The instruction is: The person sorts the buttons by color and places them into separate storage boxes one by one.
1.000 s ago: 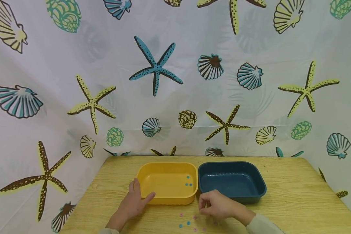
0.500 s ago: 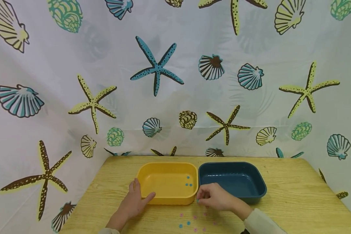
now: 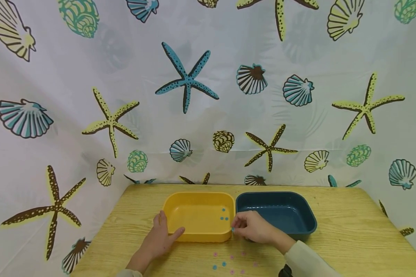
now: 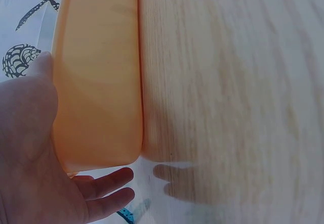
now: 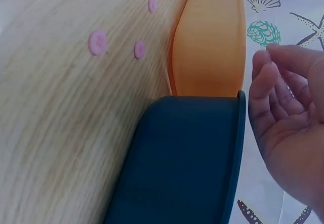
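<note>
In the head view my left hand (image 3: 156, 239) holds the left front corner of a yellow plastic tub (image 3: 199, 237), thumb at the front rim and fingers along the left end. Above the gap between that tub and a dark blue one (image 3: 299, 235), my right hand (image 3: 256, 227) pinches a small blue button (image 3: 233, 229) with thumb and fingertips. The right wrist view shows those fingertips (image 5: 268, 72) just beyond the rims; the button is hidden there. Three blue buttons (image 3: 227, 219) lie inside the yellow tub, toward its right end.
On the wooden table (image 3: 346, 231), several pink buttons (image 3: 232, 257) and two blue ones (image 3: 224, 264) lie scattered in front of the tubs. The two tubs stand side by side. A shell-and-starfish cloth (image 3: 208, 115) hangs at the back and sides.
My right hand has risen from over the table toward the tubs' front rims, bringing a blue button along. The left hand stays where it was on the yellow tub.
</note>
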### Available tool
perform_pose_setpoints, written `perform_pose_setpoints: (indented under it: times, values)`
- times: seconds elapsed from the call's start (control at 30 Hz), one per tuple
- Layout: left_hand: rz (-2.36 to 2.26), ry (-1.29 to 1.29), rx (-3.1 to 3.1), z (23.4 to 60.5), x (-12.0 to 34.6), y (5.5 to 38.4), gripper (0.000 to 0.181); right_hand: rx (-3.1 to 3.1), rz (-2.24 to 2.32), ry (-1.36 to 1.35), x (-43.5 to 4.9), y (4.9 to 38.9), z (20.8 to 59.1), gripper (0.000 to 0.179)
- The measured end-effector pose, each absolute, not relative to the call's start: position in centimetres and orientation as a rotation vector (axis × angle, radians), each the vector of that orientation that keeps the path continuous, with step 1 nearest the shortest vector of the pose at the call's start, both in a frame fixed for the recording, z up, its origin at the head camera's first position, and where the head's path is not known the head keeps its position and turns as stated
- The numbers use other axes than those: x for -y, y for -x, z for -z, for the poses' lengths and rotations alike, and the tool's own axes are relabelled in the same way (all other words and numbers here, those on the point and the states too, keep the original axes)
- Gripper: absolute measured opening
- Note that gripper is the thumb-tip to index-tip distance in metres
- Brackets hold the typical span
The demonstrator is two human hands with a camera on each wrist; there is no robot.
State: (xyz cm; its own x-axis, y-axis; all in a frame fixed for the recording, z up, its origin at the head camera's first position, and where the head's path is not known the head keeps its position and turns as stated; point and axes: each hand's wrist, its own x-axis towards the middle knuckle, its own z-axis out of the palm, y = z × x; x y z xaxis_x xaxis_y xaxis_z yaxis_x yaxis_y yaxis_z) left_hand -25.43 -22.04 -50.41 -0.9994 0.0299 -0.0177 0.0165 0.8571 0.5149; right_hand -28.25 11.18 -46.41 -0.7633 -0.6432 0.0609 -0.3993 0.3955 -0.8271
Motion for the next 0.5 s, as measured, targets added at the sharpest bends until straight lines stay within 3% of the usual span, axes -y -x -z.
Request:
perform_pose_setpoints:
  times: [0.5]
  values:
    - [-0.82, -0.042, -3.014, 50.5, 22.0, 25.5, 0.109, -2.482, 1.259, 0.914, -10.2, 30.3, 46.1, 0.005]
